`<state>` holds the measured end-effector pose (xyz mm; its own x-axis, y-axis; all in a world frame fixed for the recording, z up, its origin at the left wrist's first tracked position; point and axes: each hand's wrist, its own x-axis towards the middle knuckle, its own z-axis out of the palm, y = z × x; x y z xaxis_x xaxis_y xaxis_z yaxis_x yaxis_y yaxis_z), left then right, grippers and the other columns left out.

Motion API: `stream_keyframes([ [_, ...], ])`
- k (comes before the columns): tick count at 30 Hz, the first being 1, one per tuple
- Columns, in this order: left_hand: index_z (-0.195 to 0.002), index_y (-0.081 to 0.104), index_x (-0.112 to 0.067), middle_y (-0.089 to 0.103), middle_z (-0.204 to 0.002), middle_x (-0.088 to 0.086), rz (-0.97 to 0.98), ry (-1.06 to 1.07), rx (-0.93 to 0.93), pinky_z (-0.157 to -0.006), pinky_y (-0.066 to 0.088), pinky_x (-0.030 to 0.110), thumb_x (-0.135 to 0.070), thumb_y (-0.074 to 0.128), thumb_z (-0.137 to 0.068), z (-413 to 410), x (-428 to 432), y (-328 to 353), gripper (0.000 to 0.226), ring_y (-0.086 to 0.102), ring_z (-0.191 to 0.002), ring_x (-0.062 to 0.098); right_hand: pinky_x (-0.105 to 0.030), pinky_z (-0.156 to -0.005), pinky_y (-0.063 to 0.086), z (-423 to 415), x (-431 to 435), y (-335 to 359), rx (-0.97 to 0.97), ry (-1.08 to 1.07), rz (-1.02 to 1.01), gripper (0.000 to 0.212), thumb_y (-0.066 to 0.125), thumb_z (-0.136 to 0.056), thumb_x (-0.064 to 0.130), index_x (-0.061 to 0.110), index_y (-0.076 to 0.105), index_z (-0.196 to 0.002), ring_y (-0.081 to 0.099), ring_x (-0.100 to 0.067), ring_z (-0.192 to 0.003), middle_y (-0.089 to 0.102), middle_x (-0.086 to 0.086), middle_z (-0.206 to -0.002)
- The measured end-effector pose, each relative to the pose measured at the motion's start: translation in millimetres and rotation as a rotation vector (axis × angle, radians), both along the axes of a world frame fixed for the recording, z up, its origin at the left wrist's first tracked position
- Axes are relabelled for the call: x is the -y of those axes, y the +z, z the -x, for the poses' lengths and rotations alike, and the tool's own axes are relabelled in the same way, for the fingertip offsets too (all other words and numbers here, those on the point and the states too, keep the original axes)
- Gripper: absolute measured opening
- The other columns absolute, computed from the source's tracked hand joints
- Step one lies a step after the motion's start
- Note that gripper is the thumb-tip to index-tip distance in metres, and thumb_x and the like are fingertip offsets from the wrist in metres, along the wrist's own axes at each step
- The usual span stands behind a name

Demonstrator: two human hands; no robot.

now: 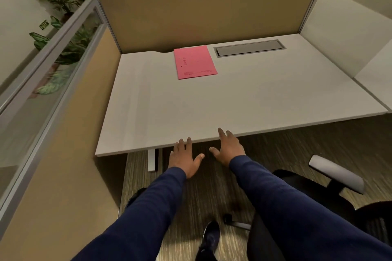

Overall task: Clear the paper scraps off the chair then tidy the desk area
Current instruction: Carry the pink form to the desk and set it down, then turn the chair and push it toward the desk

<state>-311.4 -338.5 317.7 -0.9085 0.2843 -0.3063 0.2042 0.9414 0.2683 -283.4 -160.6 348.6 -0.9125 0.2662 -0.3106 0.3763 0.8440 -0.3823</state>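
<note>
A pink paper folder [195,62] lies flat at the back of the pale desk [233,99], left of a grey cable hatch [249,48]. My left hand [184,159] and my right hand [229,148] reach forward at the desk's front edge, fingers spread, holding nothing. The fingertips of both hands overlap that edge. A black office chair [314,197] with a grey armrest [337,172] stands low on the right, partly hidden by my right sleeve. No paper scraps show on the visible part of the chair.
Tan partition panels [199,17] wall the desk at the back and left; a white divider [347,34] closes the right side. A desk leg [152,160] stands under the front edge. My shoe [210,237] is on the striped carpet. Plants [63,48] grow beyond the left partition.
</note>
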Motion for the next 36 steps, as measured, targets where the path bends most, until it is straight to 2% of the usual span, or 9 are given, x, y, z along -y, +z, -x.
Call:
stream_keyframes([
  [3, -0.160, 0.003, -0.021, 0.009, -0.167, 0.013, -0.031, 0.003, -0.033, -0.123, 0.019, 0.051, -0.065, 0.040, -0.096, -38.1, 4.9, 8.0, 0.086, 0.009, -0.153, 0.034, -0.051, -0.107, 0.045, -36.4, 8.0, 2.2, -0.042, -0.002, -0.012, 0.085, 0.064, -0.090, 0.048, 0.029, 0.016, -0.157, 0.038, -0.033, -0.142, 0.027, -0.010, -0.161],
  [7, -0.160, 0.003, -0.019, 0.006, -0.167, 0.013, -0.066, 0.028, -0.025, -0.123, 0.018, 0.050, -0.061, 0.042, -0.097, -101.0, 10.7, 20.8, 0.085, 0.006, -0.154, 0.033, -0.052, -0.109, 0.043, -99.3, 19.7, 3.5, -0.044, -0.002, -0.001, 0.085, 0.062, -0.091, 0.049, 0.029, 0.013, -0.158, 0.034, -0.033, -0.145, 0.021, -0.011, -0.164],
  [12, -0.160, 0.004, -0.020, 0.008, -0.167, 0.013, -0.074, 0.032, -0.024, -0.123, 0.018, 0.051, -0.059, 0.044, -0.097, -174.1, 15.4, 41.0, 0.084, 0.007, -0.154, 0.032, -0.051, -0.108, 0.045, -173.4, 29.2, 19.8, -0.053, -0.015, -0.007, 0.087, 0.063, -0.090, 0.050, 0.030, 0.012, -0.158, 0.035, -0.033, -0.145, 0.022, -0.011, -0.164],
  [24, -0.160, 0.005, -0.022, 0.008, -0.167, 0.013, -0.139, 0.056, 0.012, -0.123, 0.018, 0.051, -0.060, 0.044, -0.097, -281.5, -3.1, 47.5, 0.084, 0.008, -0.154, 0.033, -0.053, -0.112, 0.040, -282.1, 13.5, 51.9, -0.051, -0.005, -0.010, 0.085, 0.063, -0.093, 0.046, 0.029, 0.012, -0.159, 0.032, -0.033, -0.146, 0.021, -0.012, -0.164],
  [36, -0.160, 0.007, -0.017, 0.012, -0.166, 0.015, -0.163, 0.095, 0.038, -0.122, 0.018, 0.049, -0.061, 0.041, -0.098, -410.1, -80.6, 44.0, 0.084, 0.010, -0.153, 0.032, -0.051, -0.115, 0.035, -406.5, -66.1, 67.4, -0.079, 0.046, -0.027, 0.086, 0.061, -0.093, 0.048, 0.028, 0.011, -0.160, 0.029, -0.033, -0.147, 0.022, -0.011, -0.163],
])
